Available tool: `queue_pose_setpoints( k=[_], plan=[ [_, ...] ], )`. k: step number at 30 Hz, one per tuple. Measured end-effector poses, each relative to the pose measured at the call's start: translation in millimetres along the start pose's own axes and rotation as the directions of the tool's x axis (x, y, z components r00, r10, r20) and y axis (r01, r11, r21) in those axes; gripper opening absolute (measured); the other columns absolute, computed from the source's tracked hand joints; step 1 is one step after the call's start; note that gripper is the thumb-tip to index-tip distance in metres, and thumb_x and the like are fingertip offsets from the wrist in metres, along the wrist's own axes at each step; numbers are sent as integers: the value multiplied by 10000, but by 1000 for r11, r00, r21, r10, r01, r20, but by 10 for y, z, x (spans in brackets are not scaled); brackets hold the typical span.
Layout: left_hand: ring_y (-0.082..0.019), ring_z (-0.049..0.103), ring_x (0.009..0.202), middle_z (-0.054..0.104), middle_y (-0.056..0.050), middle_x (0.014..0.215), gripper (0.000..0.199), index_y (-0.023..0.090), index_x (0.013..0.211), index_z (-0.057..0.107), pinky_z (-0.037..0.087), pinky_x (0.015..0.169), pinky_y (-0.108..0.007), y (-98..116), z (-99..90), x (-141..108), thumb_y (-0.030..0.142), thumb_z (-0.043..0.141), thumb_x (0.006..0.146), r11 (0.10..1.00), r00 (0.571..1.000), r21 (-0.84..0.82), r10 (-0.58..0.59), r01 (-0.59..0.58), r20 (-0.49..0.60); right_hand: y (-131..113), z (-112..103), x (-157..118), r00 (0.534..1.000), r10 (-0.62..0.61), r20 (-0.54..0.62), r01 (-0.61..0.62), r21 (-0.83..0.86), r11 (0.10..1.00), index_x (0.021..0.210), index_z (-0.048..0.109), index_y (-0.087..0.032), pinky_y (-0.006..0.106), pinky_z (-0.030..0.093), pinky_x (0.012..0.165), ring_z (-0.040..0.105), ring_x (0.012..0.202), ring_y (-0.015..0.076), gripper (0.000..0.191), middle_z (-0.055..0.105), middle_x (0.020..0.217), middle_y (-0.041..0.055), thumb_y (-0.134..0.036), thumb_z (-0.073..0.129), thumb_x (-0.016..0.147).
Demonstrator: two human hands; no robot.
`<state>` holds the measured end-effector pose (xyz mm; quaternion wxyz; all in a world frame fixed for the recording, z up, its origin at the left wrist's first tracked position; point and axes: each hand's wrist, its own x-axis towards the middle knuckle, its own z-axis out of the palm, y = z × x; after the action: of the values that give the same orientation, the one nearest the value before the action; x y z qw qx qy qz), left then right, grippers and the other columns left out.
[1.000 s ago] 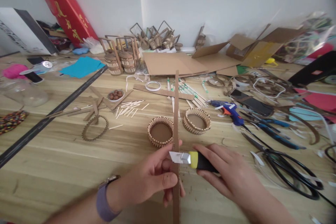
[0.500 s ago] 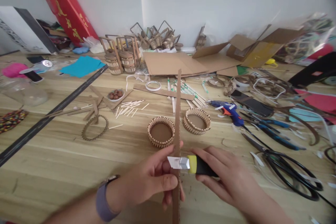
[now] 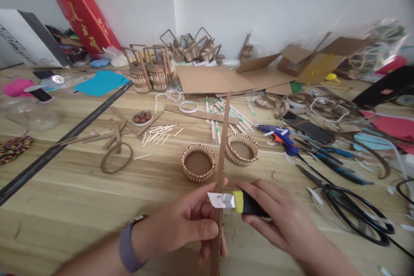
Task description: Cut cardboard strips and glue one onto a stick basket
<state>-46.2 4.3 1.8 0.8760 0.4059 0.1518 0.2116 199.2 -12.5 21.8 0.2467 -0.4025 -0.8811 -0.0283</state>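
Observation:
A long narrow cardboard strip [image 3: 223, 151] stands out away from me, pinched between the thumb and fingers of my left hand [image 3: 190, 220]. My right hand [image 3: 281, 220] grips a black and yellow utility knife [image 3: 238, 202], its blade out and lying across the strip just above my left thumb. Beyond my hands sit two small round baskets, one basket [image 3: 198, 163] left of the strip and the other basket [image 3: 242, 149] right of it. Part of the strip's lower end runs out of view at the bottom edge.
Large scissors [image 3: 355, 207], pliers [image 3: 343, 166] and a blue glue gun [image 3: 281, 136] lie at the right. A cardboard ring [image 3: 117, 157], short sticks [image 3: 158, 133] and a bowl of brown balls [image 3: 142, 117] are at the left. Flat cardboard [image 3: 213, 79] lies behind.
The far end of the strip has tilted slightly to the right and down. Both hands keep nearly the same place and hold.

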Motion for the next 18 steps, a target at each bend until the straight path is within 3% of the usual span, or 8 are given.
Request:
queue_pose_setpoints(
  k=[5, 11, 15, 18],
  plan=[
    [-95, 627, 555, 706, -31, 776, 807, 250, 1503, 346, 415, 472, -146, 8, 26, -5, 442, 746, 830, 999, 998, -5, -36, 37, 55, 93, -40, -29, 998, 59, -16, -60, -69, 996, 1233, 509, -182, 256, 531, 595, 687, 717, 174, 330, 692, 862, 63, -390, 374, 1015],
    [-76, 621, 533, 717, -29, 844, 783, 304, 1509, 324, 405, 458, -137, -5, 2, 0, 386, 742, 851, 1000, 1000, -30, -4, 5, 14, -9, -25, 6, 1000, -19, 13, 19, 1, 1000, 1222, 506, -197, 244, 529, 585, 680, 684, 160, 379, 689, 815, 43, -466, 327, 1022],
    [-61, 574, 474, 698, -10, 734, 744, 268, 1487, 377, 377, 443, -135, 16, 28, 15, 402, 737, 851, 999, 993, -26, -17, 20, 116, 220, -28, -115, 990, 135, -37, -138, -80, 987, 1249, 526, -213, 272, 541, 612, 696, 746, 188, 336, 708, 883, 57, -410, 410, 1002],
    [-61, 565, 472, 682, 8, 693, 733, 266, 1472, 390, 384, 456, -137, 2, 33, 21, 413, 740, 846, 1000, 995, -6, 18, -17, 97, 505, -100, -235, 925, 316, -212, -357, -192, 914, 1182, 586, -219, 359, 551, 606, 711, 770, 270, 393, 730, 935, 99, -507, 431, 964]
  ],
)
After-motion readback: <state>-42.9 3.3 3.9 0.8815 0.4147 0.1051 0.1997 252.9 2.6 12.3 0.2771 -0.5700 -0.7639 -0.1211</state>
